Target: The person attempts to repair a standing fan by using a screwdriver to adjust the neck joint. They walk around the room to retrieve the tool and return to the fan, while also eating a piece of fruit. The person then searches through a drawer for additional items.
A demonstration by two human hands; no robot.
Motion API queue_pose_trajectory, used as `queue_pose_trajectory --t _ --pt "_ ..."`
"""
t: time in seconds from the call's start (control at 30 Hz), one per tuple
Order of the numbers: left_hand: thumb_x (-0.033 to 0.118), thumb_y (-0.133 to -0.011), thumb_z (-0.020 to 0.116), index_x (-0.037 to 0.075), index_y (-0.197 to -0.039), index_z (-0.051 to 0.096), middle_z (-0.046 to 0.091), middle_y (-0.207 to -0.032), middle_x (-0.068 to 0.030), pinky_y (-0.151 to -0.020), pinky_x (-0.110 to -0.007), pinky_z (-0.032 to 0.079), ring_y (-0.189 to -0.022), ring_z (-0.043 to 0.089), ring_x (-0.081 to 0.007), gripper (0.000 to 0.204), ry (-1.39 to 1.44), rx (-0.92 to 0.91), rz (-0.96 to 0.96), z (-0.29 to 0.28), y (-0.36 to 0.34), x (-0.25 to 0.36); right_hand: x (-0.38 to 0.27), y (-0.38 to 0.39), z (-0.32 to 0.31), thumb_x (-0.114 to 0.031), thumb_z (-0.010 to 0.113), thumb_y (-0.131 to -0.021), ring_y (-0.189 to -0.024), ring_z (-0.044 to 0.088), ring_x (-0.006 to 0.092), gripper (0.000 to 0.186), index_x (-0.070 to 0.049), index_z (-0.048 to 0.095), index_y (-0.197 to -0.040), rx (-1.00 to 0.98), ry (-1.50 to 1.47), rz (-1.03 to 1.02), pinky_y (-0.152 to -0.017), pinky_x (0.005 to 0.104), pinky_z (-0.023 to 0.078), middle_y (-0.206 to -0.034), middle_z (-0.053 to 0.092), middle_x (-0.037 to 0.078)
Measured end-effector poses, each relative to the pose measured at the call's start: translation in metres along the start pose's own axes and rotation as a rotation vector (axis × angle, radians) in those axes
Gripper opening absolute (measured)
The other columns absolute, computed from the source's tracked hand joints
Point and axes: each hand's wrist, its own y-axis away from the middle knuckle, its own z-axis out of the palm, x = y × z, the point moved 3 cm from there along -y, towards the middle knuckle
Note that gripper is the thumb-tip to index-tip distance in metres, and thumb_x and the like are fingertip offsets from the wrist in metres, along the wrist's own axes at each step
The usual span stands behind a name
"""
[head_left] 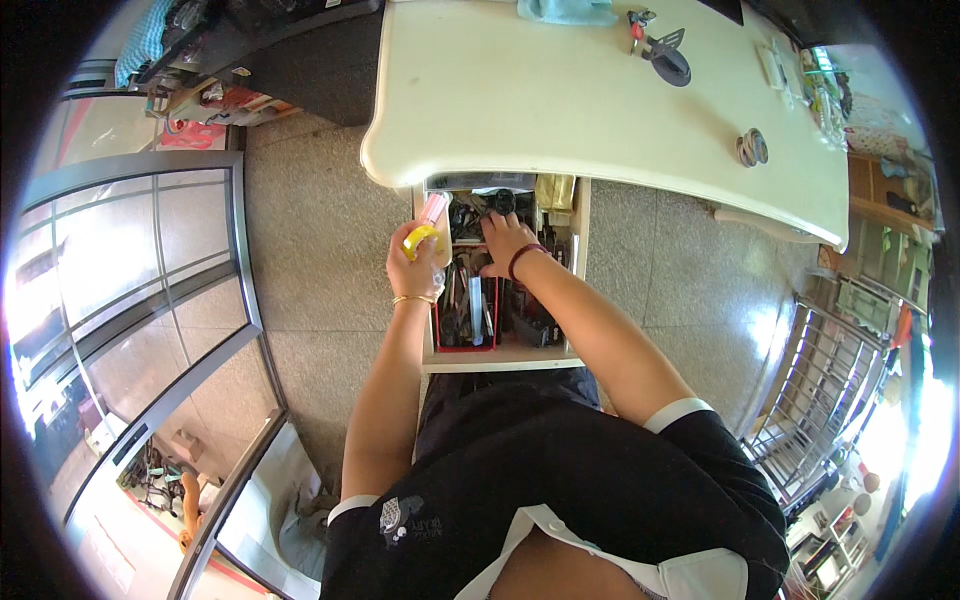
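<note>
My left hand (408,268) is closed around a yellow, curved, ring-like thing (420,241) at the drawer's left side. A small pink-and-white packet (434,208) sticks out just beyond its fingers; whether the hand grips that too, I cannot tell. Something clear shows by the wrist. My right hand (510,246) reaches down into the open drawer (502,358), thumb apart from the stretched fingers. Its fingertips are at a black round thing (504,201) among dark clutter in the far compartment. In the nearer part, a red-edged tray (466,349) holds several slim items, one pale blue (475,310).
The drawer juts out beneath a cream table (520,110). On the tabletop are a dark oval object (669,62), a small round stack (752,148) and a light-blue cloth (568,10). A gold packet (555,193) sits at the drawer's far right. A glazed metal-framed door (240,240) stands left.
</note>
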Motion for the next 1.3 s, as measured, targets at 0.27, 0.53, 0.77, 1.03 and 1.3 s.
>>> queue_pose_trajectory --t 0.27,0.53,0.77,1.03,1.3 --pt "0.006 -0.077 0.067 0.003 -0.107 0.057 0.061 -0.095 -0.0048 -0.076 -0.025 0.047 -0.084 0.058 -0.0123 0.031 0.05 0.007 -0.075 -0.001 0.004 -0.008 0.004 -0.002 0.011 -0.041 0.075 -0.065 -0.122 0.035 0.0371 0.087 -0.002 0.034 -0.132 0.069 -0.055 0.005 -0.099 0.0422 0.038 -0.14 0.026 0.018" --pt "0.007 -0.079 0.066 0.003 -0.107 0.057 0.061 -0.096 -0.0053 -0.076 -0.025 0.047 -0.085 0.058 -0.0128 0.03 0.111 0.008 -0.095 0.003 0.009 0.006 0.016 -0.003 0.009 -0.033 0.069 -0.07 -0.121 0.037 0.037 0.075 -0.006 0.037 -0.132 0.106 -0.273 -0.016 -0.102 0.0415 0.033 -0.135 0.037 0.016" --pt "0.009 -0.077 0.068 0.003 -0.105 0.058 0.062 -0.095 -0.0055 -0.077 -0.026 0.047 -0.086 0.058 -0.0129 0.031 0.058 0.012 -0.022 -0.002 0.0 -0.023 0.01 -0.001 0.006 -0.027 0.06 -0.078 -0.12 0.038 0.0361 0.062 -0.006 0.038 -0.132 0.113 -0.406 0.072 -0.101 0.0405 0.034 -0.13 0.043 0.018" --pt "0.001 -0.08 0.063 0.002 -0.109 0.056 0.06 -0.098 -0.0049 -0.077 -0.024 0.048 -0.086 0.058 -0.0119 0.03 0.118 -0.007 -0.117 0.002 0.006 -0.001 0.0 0.004 0.002 -0.032 0.064 -0.075 -0.125 0.033 0.0358 0.071 -0.004 0.033 -0.133 0.056 -0.045 0.024 -0.103 0.0415 0.03 -0.141 0.027 0.021" --pt "0.009 -0.076 0.067 0.003 -0.105 0.058 0.062 -0.095 -0.0054 -0.076 -0.026 0.048 -0.086 0.059 -0.0138 0.031 -0.049 0.008 -0.032 -0.002 0.004 -0.004 -0.009 0.011 -0.002 -0.036 0.065 -0.075 -0.127 0.03 0.035 0.078 -0.006 0.028 -0.137 0.03 0.027 0.026 -0.105 0.0415 0.028 -0.142 0.027 0.019"
